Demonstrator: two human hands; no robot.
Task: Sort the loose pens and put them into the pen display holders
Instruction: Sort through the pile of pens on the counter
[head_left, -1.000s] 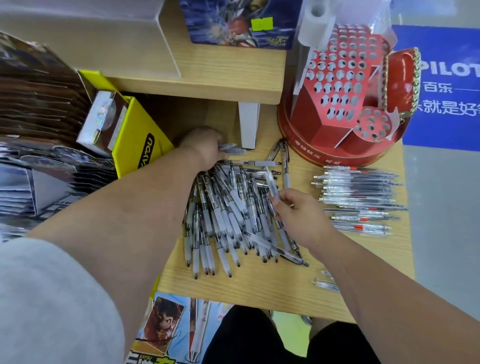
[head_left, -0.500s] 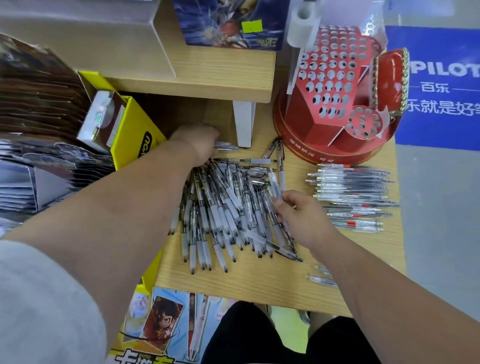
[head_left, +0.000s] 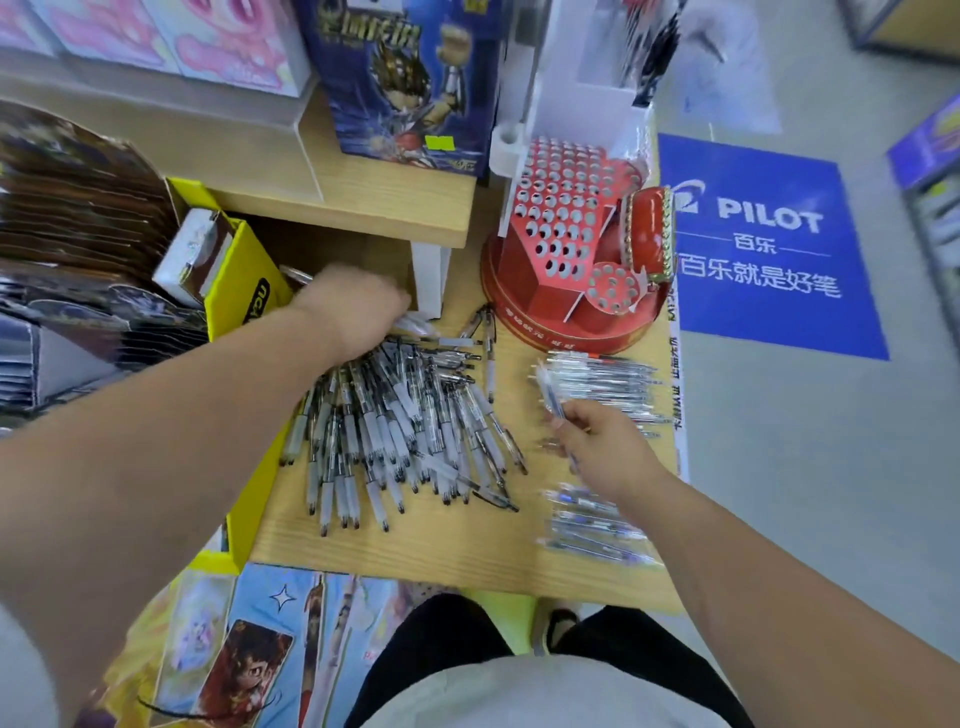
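Sorting early: pen pile (head_left: 405, 431) large, red holder (head_left: 566, 218) empty; right hand (head_left: 602, 441) pinches blue pen (head_left: 549, 395), left hand (head_left: 358, 312) grip unclear.

front strip: the table (head_left: 441, 551) shows bare wood along its near edge, open to a reach from the person's side.
centre: the pen pile (head_left: 410, 431) covers the middle of the table.
middle lane: a bare lane runs between the pile and the row of pens (head_left: 608, 379); the right hand (head_left: 602, 447), pinching 1 pen (head_left: 549, 397), hangs at its right side.
far left: the left hand (head_left: 353, 312) lies on the pile's far end, hemmed by the yellow box (head_left: 244, 291), the white support (head_left: 430, 280) and the upper shelf (head_left: 363, 202).
far right: the red pen holder (head_left: 571, 249) fills the corner; its holed top is open from above.
near right: blurred blue pens (head_left: 592, 525) lie beneath the right forearm.
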